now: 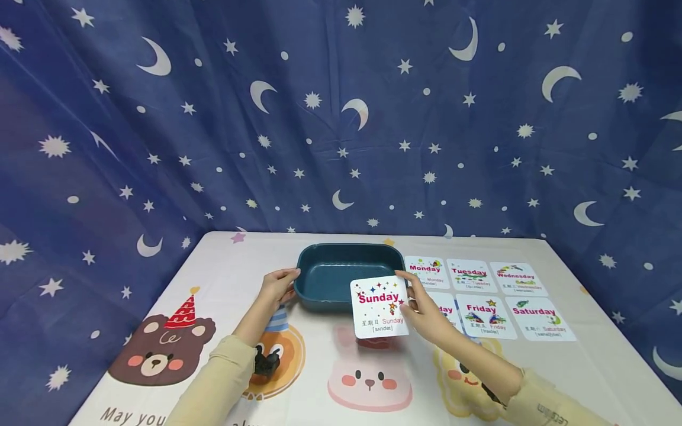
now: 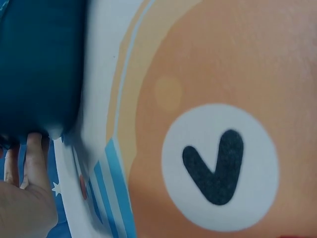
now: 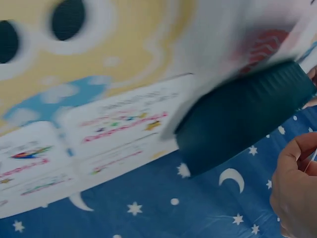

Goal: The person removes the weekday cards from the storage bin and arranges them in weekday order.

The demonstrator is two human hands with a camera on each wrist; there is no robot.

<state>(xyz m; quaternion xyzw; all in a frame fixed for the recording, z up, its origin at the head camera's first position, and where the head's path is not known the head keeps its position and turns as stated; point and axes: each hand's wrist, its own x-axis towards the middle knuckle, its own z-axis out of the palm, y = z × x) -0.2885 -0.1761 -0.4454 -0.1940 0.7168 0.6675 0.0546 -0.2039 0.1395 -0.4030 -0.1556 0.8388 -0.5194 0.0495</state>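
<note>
A white card printed "Sunday" with colourful stars is held up in front of a dark teal rectangular basin, covering part of its near right side. My right hand pinches the card by its right edge. On the basin's left end my left hand grips the rim; in the left wrist view the fingers touch the teal wall. The right wrist view is blurred, and there the right hand shows at the right edge with only a sliver of the card.
Right of the basin, weekday cards lie in two rows, among them Monday, Tuesday, Wednesday, Friday and Saturday. The right hand partly hides one. A cartoon-printed cloth covers the table; behind hangs a blue star-and-moon curtain.
</note>
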